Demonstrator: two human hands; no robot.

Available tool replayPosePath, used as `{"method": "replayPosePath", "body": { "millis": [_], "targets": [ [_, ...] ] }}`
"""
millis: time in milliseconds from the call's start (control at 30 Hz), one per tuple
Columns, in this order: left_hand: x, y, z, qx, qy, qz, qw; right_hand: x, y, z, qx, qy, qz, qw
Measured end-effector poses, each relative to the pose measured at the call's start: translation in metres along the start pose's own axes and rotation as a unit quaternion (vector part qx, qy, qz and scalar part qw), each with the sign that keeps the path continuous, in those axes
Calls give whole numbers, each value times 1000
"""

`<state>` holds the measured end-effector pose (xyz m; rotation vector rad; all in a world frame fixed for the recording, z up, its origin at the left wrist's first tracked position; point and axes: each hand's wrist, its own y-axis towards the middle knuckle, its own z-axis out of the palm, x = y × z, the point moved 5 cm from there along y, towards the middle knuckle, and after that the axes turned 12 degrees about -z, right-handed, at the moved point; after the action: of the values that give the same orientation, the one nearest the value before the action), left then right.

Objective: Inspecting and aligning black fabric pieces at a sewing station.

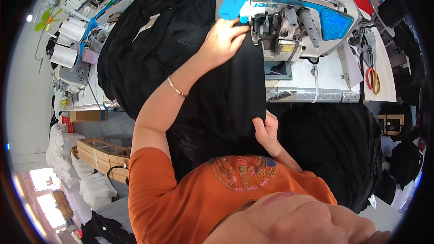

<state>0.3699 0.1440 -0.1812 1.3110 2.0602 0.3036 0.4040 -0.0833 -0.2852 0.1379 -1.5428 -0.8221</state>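
Black fabric lies in a large folded heap before me, with its straight right edge running up to the needle and presser-foot area of a white and blue Jack overlock sewing machine. My left hand rests on the cloth just left of the presser foot, fingers spread towards it and pressing down from above. Lower down, my right hand pinches the cloth's edge between thumb and fingers, below the table's front edge. A blue lamp-like device hangs over my left fingertips and partly covers them.
Red and yellow handled scissors hang or lie at the table's right side. More black fabric is piled below the table at right. White thread cones and another machine stand at left, above a wooden seat or crate.
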Motion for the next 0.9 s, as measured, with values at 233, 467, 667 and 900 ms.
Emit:
{"method": "replayPosePath", "body": {
  "millis": [233, 467, 667, 900],
  "targets": [
    [52, 49, 19, -102, -6, 21, 995, -26, 17, -3, -8, -46, 25, 999],
    [75, 99, 20, -58, 72, 82, 992, -37, 38, 6, -103, 217, 136, 961],
    [104, 118, 10, -91, 260, -58, 960, -32, 98, 12, -132, 205, 202, 949],
    [12, -68, -32, 28, 158, -72, 984, -19, 102, -23, 28, -233, -26, 972]
  ]
}}
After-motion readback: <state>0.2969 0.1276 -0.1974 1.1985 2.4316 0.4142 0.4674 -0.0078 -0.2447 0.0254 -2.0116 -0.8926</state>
